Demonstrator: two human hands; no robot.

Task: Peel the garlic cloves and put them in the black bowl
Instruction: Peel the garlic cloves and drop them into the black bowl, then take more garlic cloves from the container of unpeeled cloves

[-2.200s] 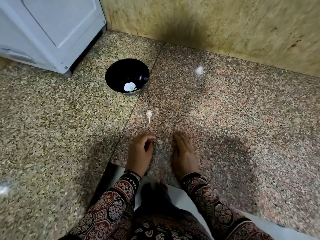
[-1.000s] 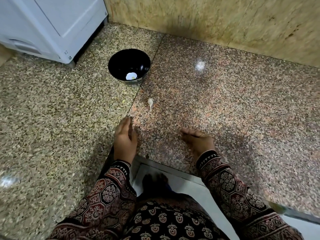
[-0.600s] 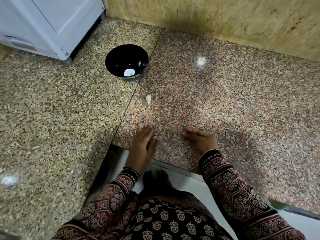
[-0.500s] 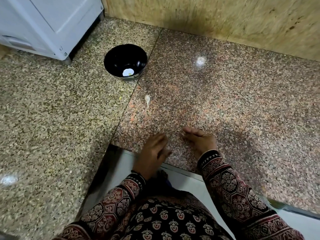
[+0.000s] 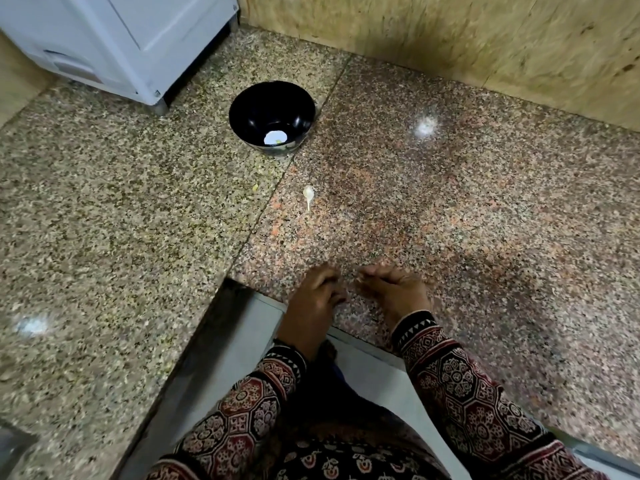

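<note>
Sliding right, the left hand (image 5: 313, 301) nearly meets the right hand (image 5: 394, 294); I cannot tell if either pinches anything. One garlic clove (image 5: 308, 195) lies on the counter (image 5: 467, 209) near the black bowl (image 5: 268, 105)

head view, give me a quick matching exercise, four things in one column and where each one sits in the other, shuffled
Things:
1 black bowl
2 garlic clove
3 white appliance
4 left hand

Places:
a far left corner of the granite counter
b at the counter's near edge
c loose on the counter, between bowl and hand
d just in front of the appliance, by the slab seam

Pairs: 1-d, 2-c, 3-a, 4-b
</note>
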